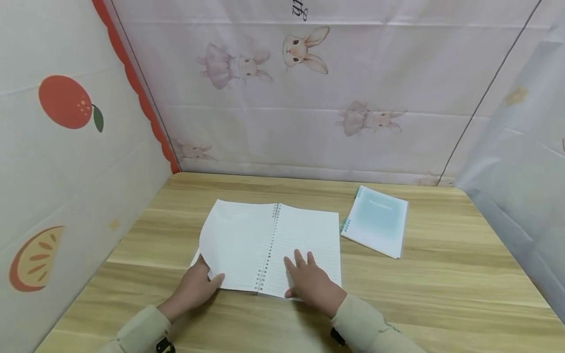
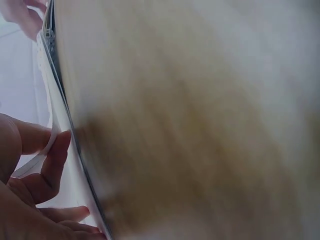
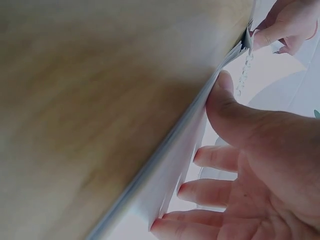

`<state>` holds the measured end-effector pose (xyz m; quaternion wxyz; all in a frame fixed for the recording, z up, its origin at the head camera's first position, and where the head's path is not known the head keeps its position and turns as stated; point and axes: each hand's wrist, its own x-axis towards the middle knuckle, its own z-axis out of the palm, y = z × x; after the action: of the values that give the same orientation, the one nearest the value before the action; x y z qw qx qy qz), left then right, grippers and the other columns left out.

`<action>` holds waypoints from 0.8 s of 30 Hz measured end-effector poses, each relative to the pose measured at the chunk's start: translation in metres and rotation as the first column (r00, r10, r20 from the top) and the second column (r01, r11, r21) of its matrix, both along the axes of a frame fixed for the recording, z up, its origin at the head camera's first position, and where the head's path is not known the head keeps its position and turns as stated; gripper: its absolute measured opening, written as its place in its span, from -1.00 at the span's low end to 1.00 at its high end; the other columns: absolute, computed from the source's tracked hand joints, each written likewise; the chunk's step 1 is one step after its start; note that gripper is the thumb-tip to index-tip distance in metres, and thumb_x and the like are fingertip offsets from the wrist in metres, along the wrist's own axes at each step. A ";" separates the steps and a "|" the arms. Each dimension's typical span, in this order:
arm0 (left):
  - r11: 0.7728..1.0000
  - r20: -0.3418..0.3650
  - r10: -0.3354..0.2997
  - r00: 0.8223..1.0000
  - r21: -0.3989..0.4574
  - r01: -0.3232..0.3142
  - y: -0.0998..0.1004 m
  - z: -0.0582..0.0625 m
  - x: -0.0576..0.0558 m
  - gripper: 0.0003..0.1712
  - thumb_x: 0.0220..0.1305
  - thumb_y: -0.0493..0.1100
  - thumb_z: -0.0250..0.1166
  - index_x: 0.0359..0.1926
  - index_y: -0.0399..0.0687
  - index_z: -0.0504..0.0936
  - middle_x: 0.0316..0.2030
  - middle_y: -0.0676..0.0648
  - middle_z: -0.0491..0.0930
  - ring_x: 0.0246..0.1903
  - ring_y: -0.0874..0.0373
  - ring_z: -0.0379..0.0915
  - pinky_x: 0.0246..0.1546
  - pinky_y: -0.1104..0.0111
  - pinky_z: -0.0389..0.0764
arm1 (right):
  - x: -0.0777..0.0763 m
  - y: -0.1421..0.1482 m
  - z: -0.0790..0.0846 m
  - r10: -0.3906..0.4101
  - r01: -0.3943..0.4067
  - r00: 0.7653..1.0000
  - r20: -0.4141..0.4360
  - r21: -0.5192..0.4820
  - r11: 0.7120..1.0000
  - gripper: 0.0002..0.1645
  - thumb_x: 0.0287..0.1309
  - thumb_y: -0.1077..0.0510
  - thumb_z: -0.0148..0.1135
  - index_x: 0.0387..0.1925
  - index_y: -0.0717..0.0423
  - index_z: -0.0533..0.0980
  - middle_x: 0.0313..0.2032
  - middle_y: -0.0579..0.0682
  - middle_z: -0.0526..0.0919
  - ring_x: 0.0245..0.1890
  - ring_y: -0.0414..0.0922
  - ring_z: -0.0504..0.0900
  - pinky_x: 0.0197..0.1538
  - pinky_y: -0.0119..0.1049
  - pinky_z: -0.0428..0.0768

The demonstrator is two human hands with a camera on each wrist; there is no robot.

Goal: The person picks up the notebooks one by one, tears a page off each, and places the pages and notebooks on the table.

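A spiral notebook (image 1: 304, 225) lies open on the wooden table, its coil running up the middle and its right page lined. At the lower left corner my left hand (image 1: 196, 287) pinches a page (image 1: 238, 240) between thumb and fingers, and that page's left edge curls up off the sheets below. In the left wrist view the left hand (image 2: 35, 170) has the sheet between thumb and finger. My right hand (image 1: 311, 282) rests spread on the right page; its fingertips touch the paper in the right wrist view, where the right hand (image 3: 250, 165) shows its palm side.
A closed spiral notebook with a pale blue cover (image 1: 379, 220) lies to the right of the open one. The wooden table (image 1: 450, 274) meets a printed cloth backdrop (image 1: 282, 127) at the back, with cloth walls on both sides.
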<state>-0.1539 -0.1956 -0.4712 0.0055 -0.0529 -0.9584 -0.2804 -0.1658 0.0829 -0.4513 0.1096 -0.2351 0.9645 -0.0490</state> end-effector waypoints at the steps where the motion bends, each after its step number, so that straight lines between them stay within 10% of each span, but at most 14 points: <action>1: 1.000 0.004 -0.001 1.000 0.000 0.001 0.000 0.000 0.000 -0.03 0.21 -0.21 0.25 0.40 -0.56 -0.14 0.34 -0.52 0.06 0.00 -0.21 0.48 0.03 -0.04 0.48 | 0.000 0.000 0.000 0.000 0.000 1.000 0.002 0.001 1.000 -0.03 0.00 -0.22 0.31 0.39 0.09 0.25 0.38 0.27 0.19 0.31 0.35 0.22 0.06 0.07 0.54; 10: 1.000 0.022 0.007 1.000 0.014 -0.007 0.001 0.001 0.001 -0.06 0.24 -0.21 0.23 0.40 -0.53 -0.14 0.04 -0.53 0.47 -0.28 -0.02 0.51 -0.17 0.05 0.54 | -0.001 0.001 0.000 0.003 -0.003 1.000 -0.004 -0.007 1.000 -0.04 0.00 -0.21 0.32 0.37 0.11 0.26 0.37 0.28 0.21 0.30 0.36 0.24 0.04 0.08 0.55; 24: 0.998 0.048 -0.012 0.999 0.058 0.009 -0.002 0.005 0.002 -0.10 0.23 -0.24 0.23 0.39 -0.54 -0.07 0.11 -0.54 0.42 -0.26 0.00 0.50 -0.15 0.09 0.54 | 0.000 0.001 -0.002 0.002 -0.002 1.000 0.004 -0.017 1.000 -0.02 0.00 -0.23 0.30 0.39 0.10 0.24 0.38 0.29 0.18 0.31 0.37 0.22 0.05 0.09 0.54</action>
<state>-0.1519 -0.1971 -0.4664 -0.0175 -0.0510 -0.9495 -0.3090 -0.1657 0.0836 -0.4531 0.1094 -0.2369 0.9636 -0.0576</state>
